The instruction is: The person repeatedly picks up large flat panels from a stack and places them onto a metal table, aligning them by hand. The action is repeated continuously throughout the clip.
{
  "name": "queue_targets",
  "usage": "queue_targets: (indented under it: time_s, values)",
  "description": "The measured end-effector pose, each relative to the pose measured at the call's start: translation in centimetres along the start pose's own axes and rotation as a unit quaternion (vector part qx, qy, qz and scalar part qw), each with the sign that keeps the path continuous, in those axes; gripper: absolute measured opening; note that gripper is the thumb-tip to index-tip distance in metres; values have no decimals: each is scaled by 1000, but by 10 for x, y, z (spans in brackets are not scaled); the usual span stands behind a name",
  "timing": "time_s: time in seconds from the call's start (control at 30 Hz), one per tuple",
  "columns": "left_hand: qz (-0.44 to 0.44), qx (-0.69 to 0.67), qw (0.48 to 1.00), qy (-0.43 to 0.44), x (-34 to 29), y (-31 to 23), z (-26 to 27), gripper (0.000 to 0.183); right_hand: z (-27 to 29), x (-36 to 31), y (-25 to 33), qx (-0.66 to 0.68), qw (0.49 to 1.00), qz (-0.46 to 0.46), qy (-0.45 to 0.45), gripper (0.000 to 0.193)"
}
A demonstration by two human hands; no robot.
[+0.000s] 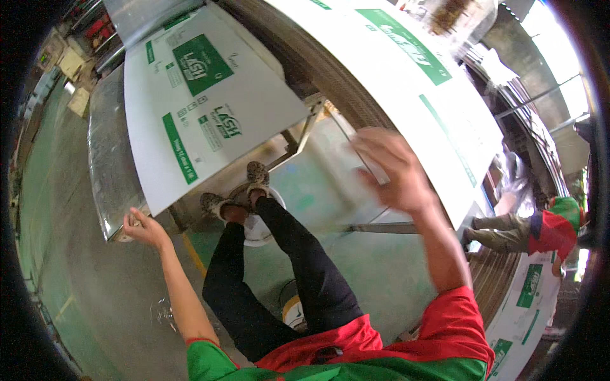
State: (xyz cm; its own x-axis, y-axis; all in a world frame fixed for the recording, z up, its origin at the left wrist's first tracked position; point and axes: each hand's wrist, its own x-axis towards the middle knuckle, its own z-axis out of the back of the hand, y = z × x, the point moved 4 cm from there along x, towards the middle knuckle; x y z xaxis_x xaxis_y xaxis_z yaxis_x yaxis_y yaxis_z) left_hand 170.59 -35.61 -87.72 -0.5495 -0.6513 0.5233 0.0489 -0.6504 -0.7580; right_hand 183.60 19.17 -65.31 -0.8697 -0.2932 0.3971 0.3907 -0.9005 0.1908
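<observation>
A white cardboard sheet with green print (254,82) lies to my left, its near corner just above my left hand. Beneath its left side runs a surface wrapped in clear plastic (113,159). My left hand (146,230) is at the front corner of that surface, fingers curled; what they hold, if anything, is hidden. My right hand (397,171) is smeared by motion, its fingers stretched out and nothing seen in them. It hovers beside a tall stack of cardboard sheets (356,70), topped by a white printed sheet (445,108).
My feet (236,202) are near a white round bucket (257,232), below a metal frame (298,143). Another bucket (292,308) stands under my legs. At the right, a person in red and green (553,225) is by another printed stack (527,305).
</observation>
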Motion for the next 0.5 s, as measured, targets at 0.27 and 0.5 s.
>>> queue_targets:
  time_s: [0.27, 0.5]
  values:
    - [303, -454, 502, 671, -338, -241, 56, 49, -6, -161, -110, -137, 868, -465, 103, 66]
    - [161, -216, 666, 696, -385, -398, 58, 38, 21, -192, -135, 277, 870, -399, -82, 44]
